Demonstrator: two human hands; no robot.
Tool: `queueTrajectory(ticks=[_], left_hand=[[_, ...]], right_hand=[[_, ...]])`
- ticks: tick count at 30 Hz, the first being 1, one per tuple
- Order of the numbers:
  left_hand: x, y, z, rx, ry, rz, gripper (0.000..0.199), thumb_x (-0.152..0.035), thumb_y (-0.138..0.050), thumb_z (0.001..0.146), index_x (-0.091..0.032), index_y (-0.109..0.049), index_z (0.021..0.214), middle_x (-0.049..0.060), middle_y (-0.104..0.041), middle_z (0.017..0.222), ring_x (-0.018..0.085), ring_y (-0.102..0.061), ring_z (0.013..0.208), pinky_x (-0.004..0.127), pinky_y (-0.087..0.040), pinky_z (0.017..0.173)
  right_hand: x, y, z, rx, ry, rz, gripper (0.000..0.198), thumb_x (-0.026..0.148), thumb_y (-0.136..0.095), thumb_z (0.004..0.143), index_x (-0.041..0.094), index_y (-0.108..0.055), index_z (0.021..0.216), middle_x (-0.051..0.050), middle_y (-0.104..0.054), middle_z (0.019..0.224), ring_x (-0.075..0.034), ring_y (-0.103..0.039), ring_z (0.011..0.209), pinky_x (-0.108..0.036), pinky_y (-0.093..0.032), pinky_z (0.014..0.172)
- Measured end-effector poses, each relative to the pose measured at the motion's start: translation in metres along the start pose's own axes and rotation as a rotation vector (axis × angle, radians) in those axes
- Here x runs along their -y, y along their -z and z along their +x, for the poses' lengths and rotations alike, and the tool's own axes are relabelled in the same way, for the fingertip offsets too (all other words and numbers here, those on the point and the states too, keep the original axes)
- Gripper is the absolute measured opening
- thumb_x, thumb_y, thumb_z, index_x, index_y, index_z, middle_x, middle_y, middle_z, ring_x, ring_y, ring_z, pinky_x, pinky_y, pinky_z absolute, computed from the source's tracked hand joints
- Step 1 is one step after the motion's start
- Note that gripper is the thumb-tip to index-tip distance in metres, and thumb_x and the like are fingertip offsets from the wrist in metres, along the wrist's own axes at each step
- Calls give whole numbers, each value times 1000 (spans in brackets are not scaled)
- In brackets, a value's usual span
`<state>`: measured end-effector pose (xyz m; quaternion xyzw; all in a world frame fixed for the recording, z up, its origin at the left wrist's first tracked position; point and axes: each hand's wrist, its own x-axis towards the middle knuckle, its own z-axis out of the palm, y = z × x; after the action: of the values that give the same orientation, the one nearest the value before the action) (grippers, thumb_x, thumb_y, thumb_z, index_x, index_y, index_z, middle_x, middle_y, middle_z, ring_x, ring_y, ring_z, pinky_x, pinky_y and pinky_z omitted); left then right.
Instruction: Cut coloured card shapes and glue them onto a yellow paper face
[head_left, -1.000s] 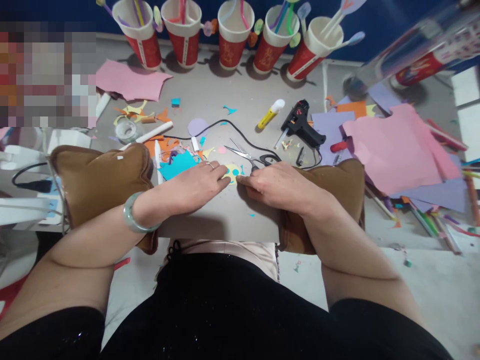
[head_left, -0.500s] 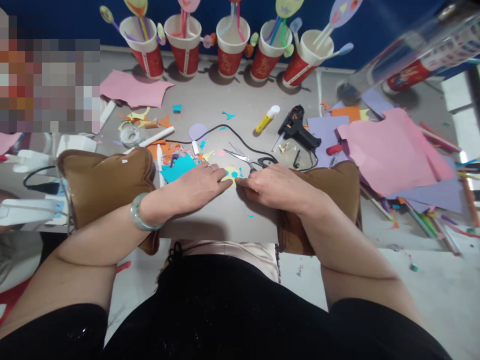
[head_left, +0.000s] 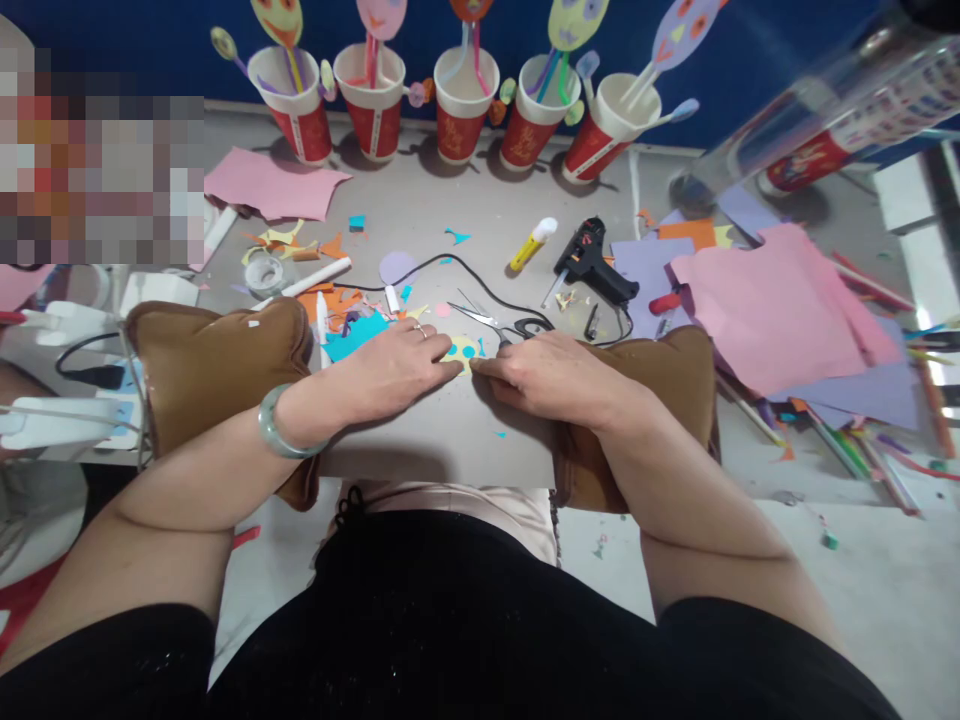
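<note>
Between my hands a small yellow paper cutout (head_left: 463, 350) with round blue dots lies on the grey tabletop, partly covered by fingers. My left hand (head_left: 397, 368) rests palm down at its left side, fingers laid out flat and touching it. From the right, the index fingertip of my right hand (head_left: 551, 375) presses on the cutout; the other fingers curl under, and whatever they may hold is hidden. Just beyond my right hand lie scissors (head_left: 487, 319) with blades apart. Blue paper (head_left: 356, 338) sits beside my left fingers.
Red-and-white paper cups (head_left: 466, 130) with paper faces on straws line the back. A glue gun (head_left: 592, 260), yellow glue stick (head_left: 532, 245) and black cable lie ahead. Pink sheets (head_left: 780, 300) and straws cover the right. Brown cushions (head_left: 217, 370) flank me; a clear tube (head_left: 750, 130) leans upper right.
My fingers stay on the yellow cutout with almost no movement. The camera view has tilted slightly, so the cups and their paper faces sit a little lower in the picture.
</note>
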<state>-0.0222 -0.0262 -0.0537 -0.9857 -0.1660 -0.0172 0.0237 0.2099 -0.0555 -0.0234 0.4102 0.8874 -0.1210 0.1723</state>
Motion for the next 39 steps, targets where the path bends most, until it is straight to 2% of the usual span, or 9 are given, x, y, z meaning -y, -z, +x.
queueTrajectory(ticks=[3,8,13,17,27,31,35,39], left_hand=[[-1,-2,1,37,-10,-31,25,-11,-48,96,-17,-70,108,8,-65,88,22,-63,84,36,-46,78],[5,-2,1,-25,31,-68,28,-14,-47,98,-17,-70,113,8,-65,87,21,-63,82,37,-46,77],[4,-3,0,25,18,-41,27,-12,-48,97,-17,-72,108,8,-65,86,22,-63,83,37,-46,79],[3,-2,0,14,19,-9,28,-12,-49,97,-18,-70,115,7,-66,88,21,-63,83,36,-45,79],[1,-2,1,38,-9,7,25,-10,-50,96,-17,-71,108,7,-66,86,24,-64,84,39,-43,79],[0,-2,1,7,-19,16,28,-11,-50,96,-17,-68,116,7,-66,87,23,-64,85,38,-43,79],[1,-2,1,38,-26,-13,26,-12,-50,97,-17,-70,112,7,-66,87,23,-64,85,37,-43,78],[2,-2,1,36,-17,-21,33,-10,-49,96,-18,-66,123,7,-67,89,23,-64,85,37,-42,78]], right_hand=[[0,-1,0,-4,0,5,39,23,-44,96,20,-73,122,-9,-74,83,-17,-53,65,-32,-17,61],[1,0,0,-19,0,6,39,22,-44,96,21,-73,122,-9,-75,85,-17,-54,66,-33,-16,60],[1,1,0,2,5,3,39,22,-43,96,21,-73,121,-9,-75,86,-17,-55,66,-33,-16,60],[1,2,0,2,-2,8,40,21,-44,95,21,-72,123,-9,-75,87,-17,-55,67,-33,-17,60],[-2,-6,2,-22,10,11,39,20,-44,94,20,-73,120,-8,-74,83,-17,-55,66,-33,-15,60],[-2,-6,1,-22,0,23,39,20,-44,94,21,-72,121,-8,-74,84,-17,-55,68,-33,-16,60],[-1,-5,1,-16,0,23,36,19,-45,94,20,-73,117,-8,-74,85,-17,-56,69,-32,-18,61],[-2,-7,1,-34,3,25,36,19,-46,94,21,-73,118,-7,-73,85,-16,-55,68,-32,-18,61]])
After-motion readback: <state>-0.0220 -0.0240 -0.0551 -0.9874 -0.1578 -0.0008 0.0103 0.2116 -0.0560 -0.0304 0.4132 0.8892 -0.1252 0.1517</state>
